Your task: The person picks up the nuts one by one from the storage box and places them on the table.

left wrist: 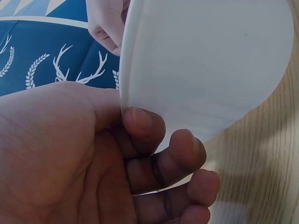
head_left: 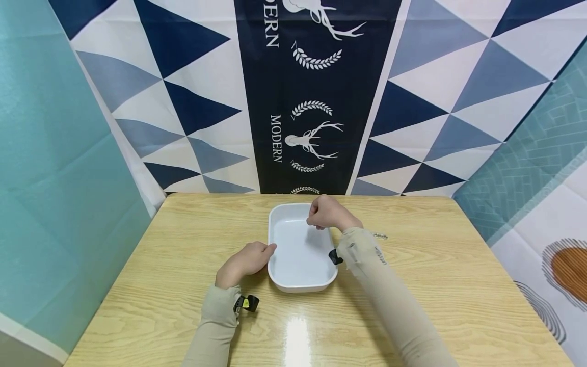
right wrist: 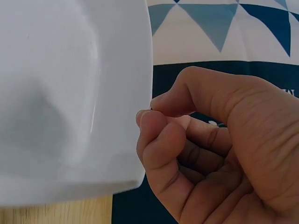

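Observation:
A white rectangular tray (head_left: pixel 300 255) with rounded corners lies on the wooden table. At its left side, my left hand (head_left: pixel 247 260) grips the rim, with the thumb over the edge and the curled fingers (left wrist: pixel 187 147) against the outer wall. Above the tray's far right part, my right hand (head_left: pixel 327 213) pinches thumb and forefinger together. Between those fingertips (right wrist: pixel 152 119) shows a tiny dark speck, too small to tell its kind. The bottom of the tray shows a soft shadow and nothing lying in it.
Just right of the right wrist, a small shiny metallic thing (head_left: pixel 379 236) lies on the wooden table (head_left: pixel 197 229); its kind is unclear. A patterned cloth (head_left: pixel 316 102) hangs behind the table's far edge. Teal cloth (head_left: pixel 69 178) hangs at the left.

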Available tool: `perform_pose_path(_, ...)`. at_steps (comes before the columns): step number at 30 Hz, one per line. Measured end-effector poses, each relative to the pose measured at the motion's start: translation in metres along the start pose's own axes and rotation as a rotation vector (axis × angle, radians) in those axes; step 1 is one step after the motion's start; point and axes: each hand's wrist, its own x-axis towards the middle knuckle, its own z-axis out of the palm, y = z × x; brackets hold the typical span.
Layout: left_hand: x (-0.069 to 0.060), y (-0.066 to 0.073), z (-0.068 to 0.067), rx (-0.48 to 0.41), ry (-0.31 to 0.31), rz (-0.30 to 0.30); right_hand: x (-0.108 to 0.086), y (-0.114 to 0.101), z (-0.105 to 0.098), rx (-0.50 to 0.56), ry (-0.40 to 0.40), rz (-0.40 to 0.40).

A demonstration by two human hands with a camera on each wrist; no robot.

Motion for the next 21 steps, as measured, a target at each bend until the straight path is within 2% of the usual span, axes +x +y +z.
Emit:
perform_pose_path(14,-0.001,0.001,0.001,-0.007,0.006,-0.001,-0.006,0.018,-0.017,-0.026,0.045,0.007)
perform_pose_path(21,-0.001,0.002,0.000,-0.003,0.003,0.000,-0.012,0.027,-0.024,0.004,0.063,0.027)
